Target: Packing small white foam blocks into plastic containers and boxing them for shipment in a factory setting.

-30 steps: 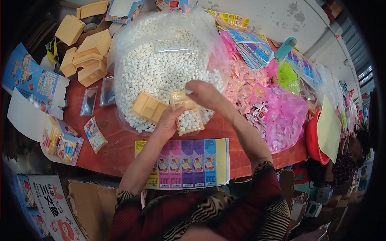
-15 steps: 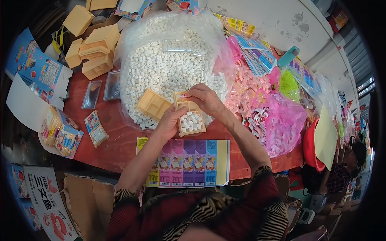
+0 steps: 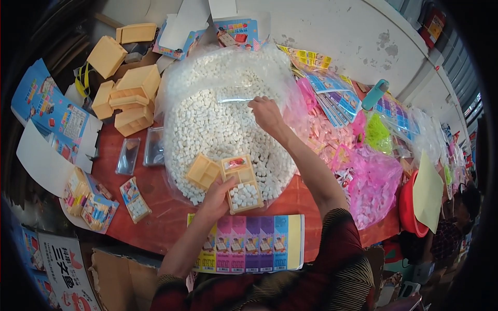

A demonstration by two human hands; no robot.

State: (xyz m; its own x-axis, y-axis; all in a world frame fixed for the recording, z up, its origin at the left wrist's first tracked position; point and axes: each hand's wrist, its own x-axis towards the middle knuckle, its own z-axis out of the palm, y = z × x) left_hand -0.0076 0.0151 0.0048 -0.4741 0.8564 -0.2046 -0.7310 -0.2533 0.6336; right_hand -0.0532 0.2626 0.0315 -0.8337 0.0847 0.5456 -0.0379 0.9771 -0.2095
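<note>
My left hand (image 3: 217,199) grips the left side of a beige compartment tray (image 3: 254,171). Its lower compartment holds small white blocks (image 3: 244,196), and a small red-and-white packet (image 3: 235,163) lies in the top one. A second beige tray (image 3: 203,171) with bare compartments lies just left of it, on the white blocks. My right hand (image 3: 268,115) is stretched over the big clear bag of white blocks (image 3: 199,116). Its fingers are closed at the right end of a clear plastic lid (image 3: 232,99) lying there; the fingertips are partly hidden.
Beige boxes (image 3: 137,85) are piled at the far left, near clear plastic cases (image 3: 154,146). A filled tray (image 3: 135,199) lies on the red table (image 3: 155,228). Pink packets (image 3: 324,137), a pink bag (image 3: 376,181) and a red basin (image 3: 410,207) stand right. A printed sheet (image 3: 259,243) lies in front.
My right hand has left the tray's top compartment and reached away to the clear lid. The packet now shows in that compartment. My left hand still holds the tray; the view has shifted.
</note>
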